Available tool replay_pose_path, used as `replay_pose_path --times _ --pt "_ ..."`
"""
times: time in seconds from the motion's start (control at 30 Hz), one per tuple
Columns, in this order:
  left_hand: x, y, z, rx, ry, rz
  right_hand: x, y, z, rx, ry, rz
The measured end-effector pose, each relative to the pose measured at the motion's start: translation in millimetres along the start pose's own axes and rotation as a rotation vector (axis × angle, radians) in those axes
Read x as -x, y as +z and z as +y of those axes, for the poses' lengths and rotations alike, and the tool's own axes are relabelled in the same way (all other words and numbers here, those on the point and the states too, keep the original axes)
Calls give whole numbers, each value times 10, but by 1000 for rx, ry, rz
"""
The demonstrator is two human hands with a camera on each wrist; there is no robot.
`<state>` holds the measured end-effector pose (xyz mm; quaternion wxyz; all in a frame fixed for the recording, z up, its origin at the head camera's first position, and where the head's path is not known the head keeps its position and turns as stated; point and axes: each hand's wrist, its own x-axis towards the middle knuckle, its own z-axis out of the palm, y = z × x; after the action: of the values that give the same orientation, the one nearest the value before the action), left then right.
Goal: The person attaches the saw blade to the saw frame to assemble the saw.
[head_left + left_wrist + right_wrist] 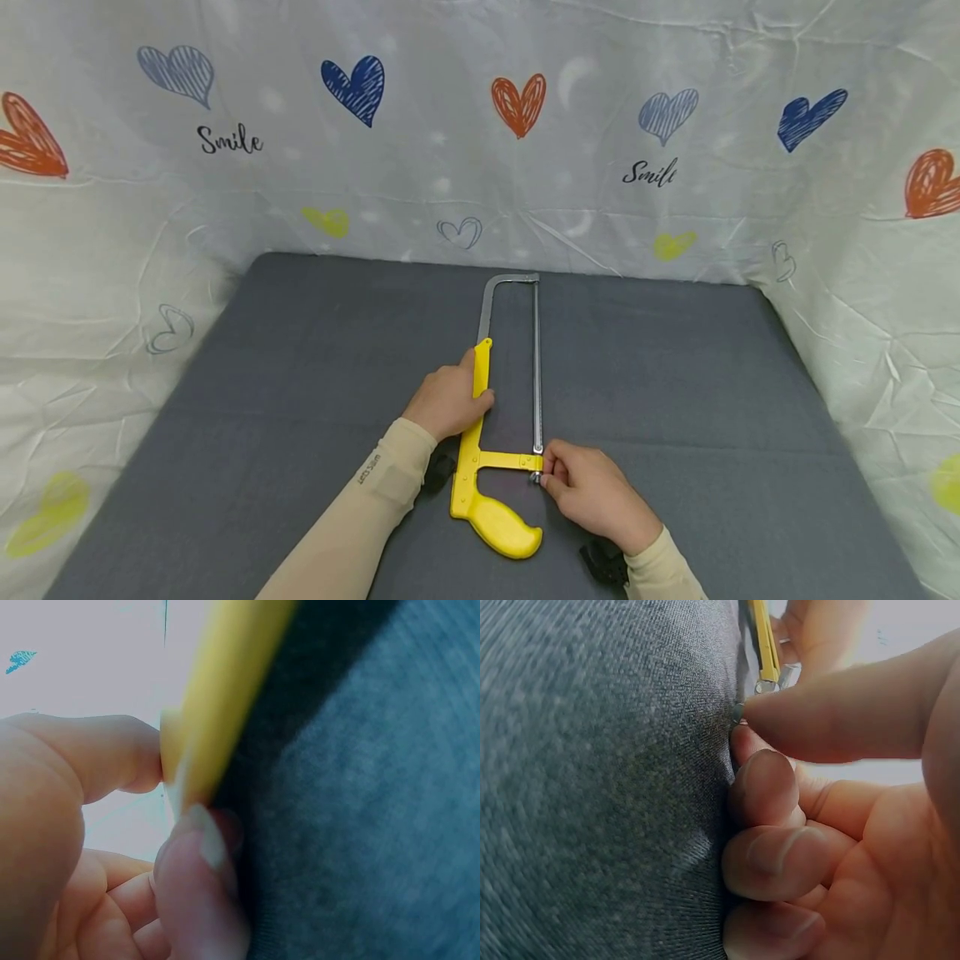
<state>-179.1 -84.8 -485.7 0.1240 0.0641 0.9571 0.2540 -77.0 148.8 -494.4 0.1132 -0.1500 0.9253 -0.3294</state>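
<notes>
Item 1: hacksaw (pixel 480 467), yellow frame and pistol handle, lying flat near the front middle of the grey counter (pixel 675 392). I see its silver bow reaching toward the far edge and its blade (pixel 537 367) running along the right side of the frame, handle end nearest the person.

Item 2: left hand (pixel 448 402). I find it gripping the yellow upper bar of the frame, thumb on one side and fingers curled on the other (the left wrist view shows the bar pinched between thumb (pixel 97 754) and a fingertip, blurred but plain enough).

Item 3: right hand (pixel 592 487). It sits at the lower end of the blade, where the yellow crossbar meets it. I see thumb and forefinger closed together on the small metal nut (pixel 738 712) at that spot; the remaining fingers (pixel 776 859) are curled with their backs against the counter fabric.

Item 4: backdrop sheet (pixel 480 167), white with printed hearts and the word "Smile", standing round three sides of the counter.

Item 5: beige sleeves (pixel 352 517) on both forearms, with dark wrist straps (pixel 603 562) partly in view.
</notes>
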Motion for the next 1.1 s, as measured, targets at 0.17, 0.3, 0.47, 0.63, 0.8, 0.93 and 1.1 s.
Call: replay_pose_path --times 0.17,0.3,0.47,0.63,0.8,0.93,1.1 --pt "4 -9 0 9 -4 0 5 -6 2 -11 23 -21" --pt "12 -4 -3 13 -11 -7 9 6 -7 -41 67 -28" --pt "21 2 -4 15 -18 -4 14 36 -28 -64 111 1" --pt "19 -1 -7 26 -12 0 7 50 -43 -35 107 25" --pt "7 2 -15 31 -8 0 1 42 -36 -31 98 19" --pt "0 4 -13 29 -11 -4 -3 37 -31 -26 87 25" --pt "5 -5 -6 19 -5 -3 -6 40 -30 -9 75 50"
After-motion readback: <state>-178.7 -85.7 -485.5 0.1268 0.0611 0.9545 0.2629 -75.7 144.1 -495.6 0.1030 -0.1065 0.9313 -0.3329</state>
